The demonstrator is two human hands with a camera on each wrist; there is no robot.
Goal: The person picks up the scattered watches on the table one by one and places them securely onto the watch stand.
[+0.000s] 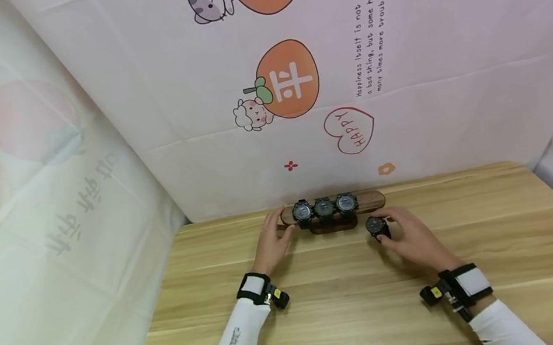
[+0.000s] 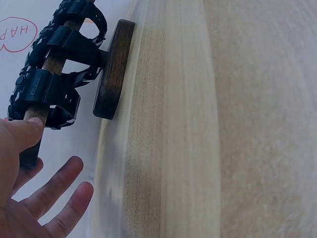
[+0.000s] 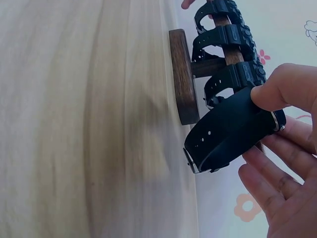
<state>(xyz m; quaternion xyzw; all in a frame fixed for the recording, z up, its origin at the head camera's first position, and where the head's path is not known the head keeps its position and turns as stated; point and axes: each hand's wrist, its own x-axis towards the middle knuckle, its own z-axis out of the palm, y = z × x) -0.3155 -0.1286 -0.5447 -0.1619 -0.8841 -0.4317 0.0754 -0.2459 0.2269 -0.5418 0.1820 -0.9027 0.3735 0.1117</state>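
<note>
A dark wooden watch stand (image 1: 372,200) stands at the table's back edge, with three black watches (image 1: 324,207) strapped side by side on its crossbar. My left hand (image 1: 271,245) pinches the crossbar's left end; in the left wrist view the thumb (image 2: 30,130) lies on the wood and two fingers are spread away from it. My right hand (image 1: 416,240) holds another black watch (image 1: 376,225) by its case, just in front of the bar's right end. Its buckled strap (image 3: 223,129) hangs as a loop in the right wrist view, apart from the stand's base (image 3: 183,82).
The wood-grain table (image 1: 348,304) runs toward me below the stand. Directly behind it hangs a white printed cloth (image 1: 212,169), and another cloth (image 1: 80,247) closes the left side. Both wrists carry strapped cameras.
</note>
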